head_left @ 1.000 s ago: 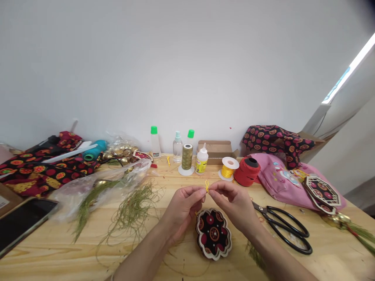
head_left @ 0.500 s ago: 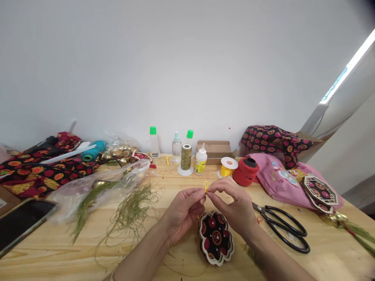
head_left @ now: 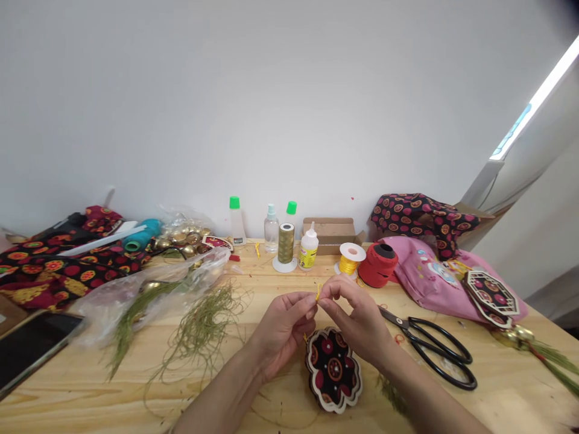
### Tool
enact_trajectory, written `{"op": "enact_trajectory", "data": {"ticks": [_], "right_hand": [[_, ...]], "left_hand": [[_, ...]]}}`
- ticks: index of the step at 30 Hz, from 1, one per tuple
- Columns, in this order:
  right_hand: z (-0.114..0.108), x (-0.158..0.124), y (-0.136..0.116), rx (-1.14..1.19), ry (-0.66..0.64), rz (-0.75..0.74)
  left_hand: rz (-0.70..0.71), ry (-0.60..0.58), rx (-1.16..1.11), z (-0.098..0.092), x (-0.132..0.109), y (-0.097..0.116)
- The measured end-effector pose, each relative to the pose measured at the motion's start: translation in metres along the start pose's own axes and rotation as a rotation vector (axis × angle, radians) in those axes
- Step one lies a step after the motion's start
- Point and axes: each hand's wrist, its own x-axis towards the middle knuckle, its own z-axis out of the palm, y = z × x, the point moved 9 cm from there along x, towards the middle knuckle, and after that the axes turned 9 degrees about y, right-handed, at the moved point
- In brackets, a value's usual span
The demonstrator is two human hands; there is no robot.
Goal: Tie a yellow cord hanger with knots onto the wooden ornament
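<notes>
Between the fingertips of both hands is a small loop of yellow cord (head_left: 318,293). My left hand (head_left: 286,322) pinches it from the left, thumb against forefinger. My right hand (head_left: 357,316) grips the same cord from the right, its thumb and forefinger nearly meeting the left ones. Just below the hands a scalloped ornament (head_left: 335,369), black patterned fabric in a pale wooden rim, rests on the table; a bit of yellow cord shows at its upper left edge. Black-handled scissors (head_left: 434,346) lie to the right of my right hand.
Loose green threads (head_left: 203,325) spread left of my hands, near a plastic bag (head_left: 108,307) and a phone (head_left: 38,346). Behind stand an olive thread spool (head_left: 286,244), a glue bottle (head_left: 309,248), a yellow cord spool (head_left: 350,259) and a red thread cone (head_left: 379,265). Another ornament (head_left: 491,295) lies right.
The yellow loop, upright and open before, now looks narrower and leans as the right fingers close in on it. The right hand has shifted slightly left. The ornament stays put.
</notes>
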Motion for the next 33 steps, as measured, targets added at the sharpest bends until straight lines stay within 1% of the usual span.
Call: {"op": "enact_trajectory", "data": {"ticks": [6,11,22,33], "right_hand": [[-0.0065,0.0026,-0.0034,0.05,0.072,-0.01],[-0.0088,0.0031,-0.0036,0.08,0.088,-0.003],[-0.0098,0.0016,-0.0083,0.025,0.096,-0.064],[-0.0051,0.0001,-0.0002,0.03,0.097,-0.005]], "left_hand": [[-0.077,-0.005,-0.13,0.0011,-0.0002,-0.0052],[-0.094,-0.022,-0.188,0.0027,-0.0013,-0.0054],[-0.093,-0.006,-0.16,0.003,0.0007,-0.0064],[-0.069,0.018,-0.161,0.0014,0.0018,-0.0072]]}}
